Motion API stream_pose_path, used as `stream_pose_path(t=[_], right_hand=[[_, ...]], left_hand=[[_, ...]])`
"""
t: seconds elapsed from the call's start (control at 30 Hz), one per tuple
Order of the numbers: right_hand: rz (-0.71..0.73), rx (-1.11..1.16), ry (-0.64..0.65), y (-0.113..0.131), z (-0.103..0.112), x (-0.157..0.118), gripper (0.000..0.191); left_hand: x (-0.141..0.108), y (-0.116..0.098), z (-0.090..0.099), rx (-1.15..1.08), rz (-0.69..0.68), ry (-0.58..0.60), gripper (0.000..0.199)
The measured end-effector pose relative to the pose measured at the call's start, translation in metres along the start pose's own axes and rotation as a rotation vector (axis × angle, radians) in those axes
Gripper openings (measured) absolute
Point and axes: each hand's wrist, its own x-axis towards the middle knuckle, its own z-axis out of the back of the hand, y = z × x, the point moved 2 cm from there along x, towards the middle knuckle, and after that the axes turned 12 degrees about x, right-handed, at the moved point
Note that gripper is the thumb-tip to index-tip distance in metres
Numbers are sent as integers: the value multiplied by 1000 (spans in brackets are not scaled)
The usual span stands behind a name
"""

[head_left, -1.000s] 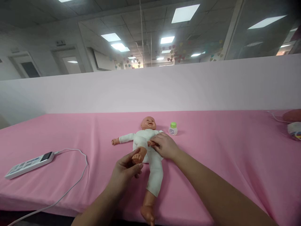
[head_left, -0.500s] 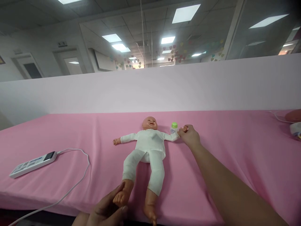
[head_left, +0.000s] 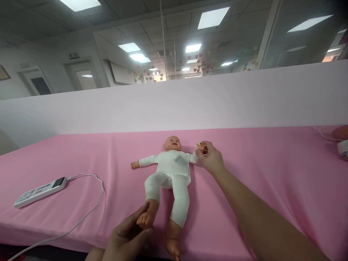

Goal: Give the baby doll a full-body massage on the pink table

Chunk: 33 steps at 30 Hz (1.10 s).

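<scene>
A baby doll (head_left: 174, 165) with a white cloth body lies on its back on a pink sheet (head_left: 108, 156), its head toward the far side. My left hand (head_left: 127, 233) is closed around the doll's foot on the left of the view, fingers and thumb on either side of it. My right hand (head_left: 212, 157) grips the doll's hand on the right of the view, and that arm is bent upward. Only a bit of the green cap (head_left: 199, 143) of a small bottle shows behind the doll's hand. The other leg lies stretched toward the near edge.
At left a white power strip (head_left: 40, 192) lies on the sheet, its cord looping to the near edge. A white partition (head_left: 174, 105) runs along the back. Partly visible at far right are a pinkish round object (head_left: 341, 132) and a white item (head_left: 343, 148).
My right hand has moved the doll's hand left, inward toward its body, now covering most of the bottle. My left hand has shifted the foot slightly up and right, bending the leg a little more.
</scene>
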Motion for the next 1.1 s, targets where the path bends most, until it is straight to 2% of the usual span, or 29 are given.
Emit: stream_pose_path(t=[0.1, 0.17, 0.23, 0.33, 0.47, 0.67, 0.77, 0.83, 0.93, 1.0, 1.1], right_hand=[[357, -17, 121, 28, -26, -19, 30], [506, -63, 212, 39, -42, -30, 26], [596, -100, 300, 44, -54, -38, 21], [652, -129, 385, 44, -60, -41, 20], [635, -129, 409, 44, -58, -40, 19], [611, -125, 391, 42, -59, -42, 21], [563, -57, 329, 36, -55, -37, 21], [474, 13, 233, 29, -46, -29, 25], [259, 84, 30, 12, -24, -13, 37], [87, 59, -72, -2, -8, -3, 46], [-183, -38, -87, -24, 9, 6, 56]], left_hand=[[19, -4, -11, -72, -60, -41, 67], [34, -8, -17, -117, -107, -56, 69], [48, -15, -23, -135, -141, -45, 69], [66, -28, -30, -140, -179, -3, 65], [82, -40, -38, -139, -207, 37, 64], [80, -39, -48, -160, -212, 24, 64], [65, -29, -45, -149, -200, -7, 63], [50, -20, -40, -135, -175, -35, 63], [20, -16, -27, -86, -125, -60, 59], [1, -18, -18, -10, -76, -37, 54], [-16, -14, -12, 77, 15, 35, 53]])
